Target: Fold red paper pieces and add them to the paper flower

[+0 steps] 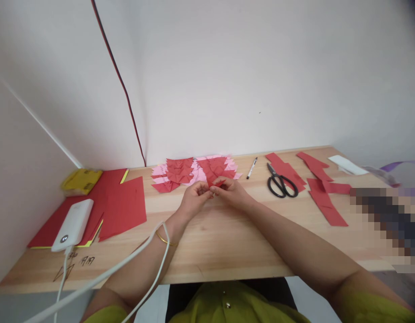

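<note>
My left hand [196, 197] and my right hand [230, 192] meet above the middle of the table, fingers pinched together on a small piece of red paper [216, 183]. Most of that paper is hidden by my fingers, so its exact shape is unclear. Just behind my hands lie rows of folded red paper pieces [179, 172] together with folded pink paper pieces [158, 171]. Some of the folded pieces are partly covered by my hands.
At left, red paper sheets [123, 208] lie under a white power bank [73, 224] with a cable and near a yellow packet [82, 181]. To the right are a marker [252, 168], black-handled scissors [281, 185] and red paper strips [328, 208]. A wall stands behind the table.
</note>
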A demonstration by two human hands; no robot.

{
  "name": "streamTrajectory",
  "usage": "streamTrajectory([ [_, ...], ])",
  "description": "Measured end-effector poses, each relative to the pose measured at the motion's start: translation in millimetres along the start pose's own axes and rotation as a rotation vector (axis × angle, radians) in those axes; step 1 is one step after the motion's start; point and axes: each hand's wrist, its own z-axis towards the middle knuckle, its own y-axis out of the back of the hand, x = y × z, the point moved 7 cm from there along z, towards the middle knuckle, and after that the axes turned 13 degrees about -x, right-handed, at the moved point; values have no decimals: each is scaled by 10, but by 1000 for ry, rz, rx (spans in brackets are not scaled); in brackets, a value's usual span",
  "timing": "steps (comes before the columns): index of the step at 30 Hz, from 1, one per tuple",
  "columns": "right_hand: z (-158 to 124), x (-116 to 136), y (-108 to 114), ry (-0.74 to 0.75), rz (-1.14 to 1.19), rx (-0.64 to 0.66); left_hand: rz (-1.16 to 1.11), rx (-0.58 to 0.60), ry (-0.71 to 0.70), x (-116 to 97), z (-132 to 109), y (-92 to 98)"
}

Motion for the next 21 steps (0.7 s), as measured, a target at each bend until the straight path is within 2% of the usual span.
streamTrajectory([
  [5,-1,78,19,112,-178,4,10,75,-10,-23,-26,-45],
  [10,12,7,65,90,-290,-45,174,16,-53,-36,-16,25],
  [14,18,17,84,69,-180,-92,258,31,-132,-70,-8,28],
  [18,7,105,26,108,-73,-17,360,78,-244,-106,-15,-7],
  [21,1,143,19,138,-57,-8,439,81,-306,-134,-24,-19],
])
